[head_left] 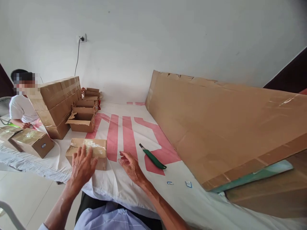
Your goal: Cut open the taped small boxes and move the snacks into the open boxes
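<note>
My left hand (83,164) lies with its fingers spread on the top and near side of a taped cardboard box (100,148), pressing on it without wrapping round it. The box rests closed on the cloth-covered table in front of me. To its right, my right hand (131,167) hovers over the cloth with bent, parted fingers and nothing between them. Nearby on the cloth lies a green-handled utility knife (153,157), its blade end pointing to the upper left. Two small blue-and-white labels (188,184) are close to the table's near side.
Stacked closed boxes (54,102) stand at the left, with open boxes (82,123) beside them. Two more closed boxes (33,142) sit near the left edge. A large cardboard sheet (216,127) leans along the right. A person in a white shirt (20,108) sits behind the stack.
</note>
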`<action>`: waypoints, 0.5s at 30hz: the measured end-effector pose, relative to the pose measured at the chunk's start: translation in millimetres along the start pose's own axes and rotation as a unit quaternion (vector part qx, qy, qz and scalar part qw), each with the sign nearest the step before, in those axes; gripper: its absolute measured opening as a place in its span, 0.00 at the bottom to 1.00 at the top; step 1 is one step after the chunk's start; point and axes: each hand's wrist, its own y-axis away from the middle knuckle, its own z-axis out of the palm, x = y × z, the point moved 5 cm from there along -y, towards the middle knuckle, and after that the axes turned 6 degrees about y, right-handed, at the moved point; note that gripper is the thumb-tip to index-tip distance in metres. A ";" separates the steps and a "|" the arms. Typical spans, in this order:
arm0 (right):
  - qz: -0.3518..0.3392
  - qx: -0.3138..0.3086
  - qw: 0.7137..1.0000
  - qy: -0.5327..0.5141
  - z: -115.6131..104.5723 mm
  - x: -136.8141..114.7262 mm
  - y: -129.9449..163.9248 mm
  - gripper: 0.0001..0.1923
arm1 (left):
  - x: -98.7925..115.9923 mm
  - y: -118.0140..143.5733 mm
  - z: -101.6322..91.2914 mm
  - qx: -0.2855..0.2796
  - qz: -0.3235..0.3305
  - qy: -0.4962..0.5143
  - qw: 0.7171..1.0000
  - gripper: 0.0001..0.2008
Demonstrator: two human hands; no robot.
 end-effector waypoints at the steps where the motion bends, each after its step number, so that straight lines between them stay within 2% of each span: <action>1: 0.010 -0.014 0.999 -0.034 1.5 -8.5 1.7 0.26 | 7.7 3.4 1.3 0.004 0.036 0.038 0.999 0.23; 2: 0.017 -0.022 0.998 -0.062 0.4 -15.9 3.3 0.28 | 9.7 5.3 0.3 0.013 0.065 0.082 0.994 0.23; 4: 0.023 -0.028 0.994 -0.102 -7.3 -25.3 6.2 0.31 | -4.6 3.8 -6.8 0.052 0.075 0.162 0.983 0.22; 6: 0.032 -0.028 0.992 -0.117 -17.3 -27.1 9.1 0.34 | -36.8 -2.6 -14.1 0.101 0.017 0.218 0.971 0.21; 7: 0.038 -0.026 0.992 -0.116 -21.7 -25.9 10.5 0.36 | -54.0 -6.2 -14.5 0.107 -0.020 0.247 0.963 0.21; 9: 0.049 -0.023 0.993 -0.106 -27.2 -22.1 13.1 0.37 | -78.7 -12.3 -7.1 0.066 -0.059 0.339 0.937 0.20; 12: 0.053 -0.023 0.994 -0.091 -27.1 -20.2 15.8 0.37 | -88.6 -14.4 5.6 0.015 -0.055 0.446 0.893 0.18; 15: 0.046 -0.033 0.995 -0.083 -22.8 -25.7 16.6 0.37 | -83.5 -9.2 8.3 0.038 -0.061 0.478 0.875 0.16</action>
